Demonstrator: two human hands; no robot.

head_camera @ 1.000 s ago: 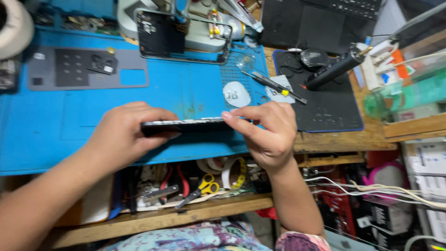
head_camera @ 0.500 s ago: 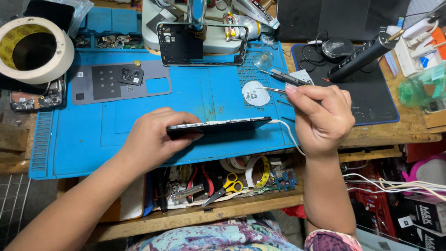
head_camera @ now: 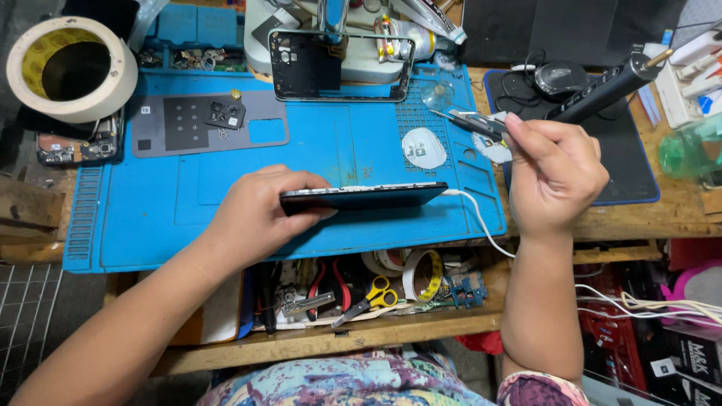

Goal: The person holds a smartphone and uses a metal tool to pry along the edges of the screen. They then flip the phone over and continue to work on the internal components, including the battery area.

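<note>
My left hand (head_camera: 259, 214) holds a black phone (head_camera: 365, 197) on edge, just above the blue work mat (head_camera: 158, 218). A white cable (head_camera: 481, 222) runs from the phone's right end down past the mat's front edge. My right hand (head_camera: 553, 169) is raised at the mat's right edge, fingers closed on metal tweezers (head_camera: 466, 122) that point left. A round white pad (head_camera: 423, 147) lies on the mat just left of the tweezers' tip.
A phone frame (head_camera: 338, 64) sits on a holder at the back. A grey panel (head_camera: 203, 124) lies on the mat, a big tape roll (head_camera: 64, 68) at far left. An electric screwdriver (head_camera: 602, 90) rests on a black pad. Scissors (head_camera: 368, 297) and tools fill the lower shelf.
My right hand left the phone's right end, moved up and right, and took hold of the tweezers. My left hand keeps the phone on edge.
</note>
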